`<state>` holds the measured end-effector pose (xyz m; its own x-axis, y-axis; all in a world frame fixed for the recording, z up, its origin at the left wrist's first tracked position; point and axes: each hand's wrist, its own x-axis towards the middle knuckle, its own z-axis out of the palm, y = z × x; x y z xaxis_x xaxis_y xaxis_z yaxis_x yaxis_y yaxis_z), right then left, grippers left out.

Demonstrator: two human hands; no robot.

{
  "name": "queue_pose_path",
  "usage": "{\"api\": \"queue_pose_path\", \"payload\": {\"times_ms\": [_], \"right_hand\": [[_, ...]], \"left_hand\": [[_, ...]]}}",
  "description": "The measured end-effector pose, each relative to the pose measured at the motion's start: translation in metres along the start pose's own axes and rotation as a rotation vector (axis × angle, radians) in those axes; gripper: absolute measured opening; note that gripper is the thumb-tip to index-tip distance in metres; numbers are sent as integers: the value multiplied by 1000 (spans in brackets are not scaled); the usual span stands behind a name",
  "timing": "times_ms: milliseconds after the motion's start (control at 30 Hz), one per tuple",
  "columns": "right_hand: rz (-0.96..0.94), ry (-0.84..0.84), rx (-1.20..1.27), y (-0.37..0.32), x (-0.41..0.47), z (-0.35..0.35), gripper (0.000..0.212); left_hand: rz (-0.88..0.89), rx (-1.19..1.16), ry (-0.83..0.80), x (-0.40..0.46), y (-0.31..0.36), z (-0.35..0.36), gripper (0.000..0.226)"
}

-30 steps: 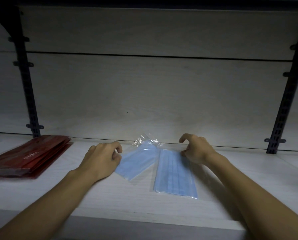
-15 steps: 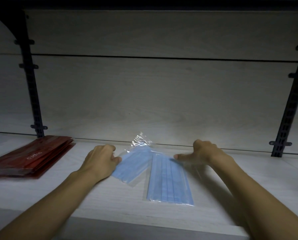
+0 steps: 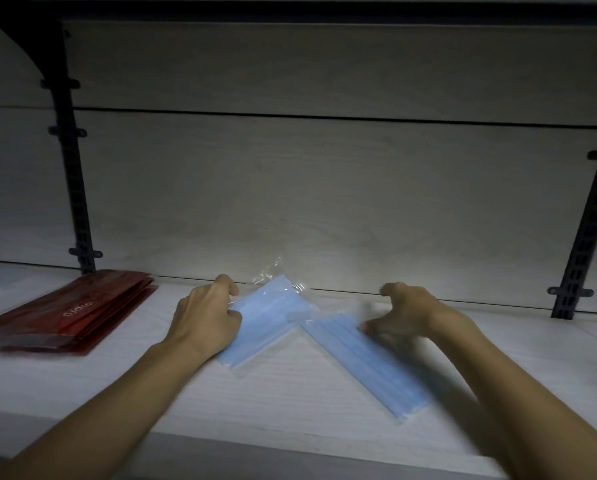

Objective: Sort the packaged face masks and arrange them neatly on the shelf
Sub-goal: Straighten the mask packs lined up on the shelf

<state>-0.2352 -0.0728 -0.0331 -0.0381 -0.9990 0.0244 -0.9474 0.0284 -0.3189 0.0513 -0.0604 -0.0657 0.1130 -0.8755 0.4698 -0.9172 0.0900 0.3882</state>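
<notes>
On a pale shelf (image 3: 290, 403), curled left hand (image 3: 205, 322) fingers pinch one blue mask packet (image 3: 267, 325); curled right hand (image 3: 406, 315) fingertips press a second blue packet (image 3: 366, 362). Both packets form a V. Red packets (image 3: 72, 311) lie stacked far left.

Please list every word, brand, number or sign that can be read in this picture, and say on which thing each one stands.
Top red packet of the stack on the left of the shelf: a short white word, about five letters, too blurred and tilted to read for certain.
Two blue mask packets: no print visible.
Back panel and black brackets: no text.
</notes>
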Motion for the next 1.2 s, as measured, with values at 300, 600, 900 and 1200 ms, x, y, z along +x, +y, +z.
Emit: {"api": "queue_pose_path", "payload": {"times_ms": [300,600,900,1200], "right_hand": [[129,-183,-4,7,-2,-15,55],[120,-156,111,-2,-8,-13,27],[77,97,261,3,-40,-34,30],[-157,248,599,-12,-92,-71,10]], "left_hand": [[44,-16,72,-1,6,-3,18],[60,-158,59,-2,11,-3,7],[152,-148,92,-5,9,-14,4],[-41,-355,139,-34,28,-65,15]]}}
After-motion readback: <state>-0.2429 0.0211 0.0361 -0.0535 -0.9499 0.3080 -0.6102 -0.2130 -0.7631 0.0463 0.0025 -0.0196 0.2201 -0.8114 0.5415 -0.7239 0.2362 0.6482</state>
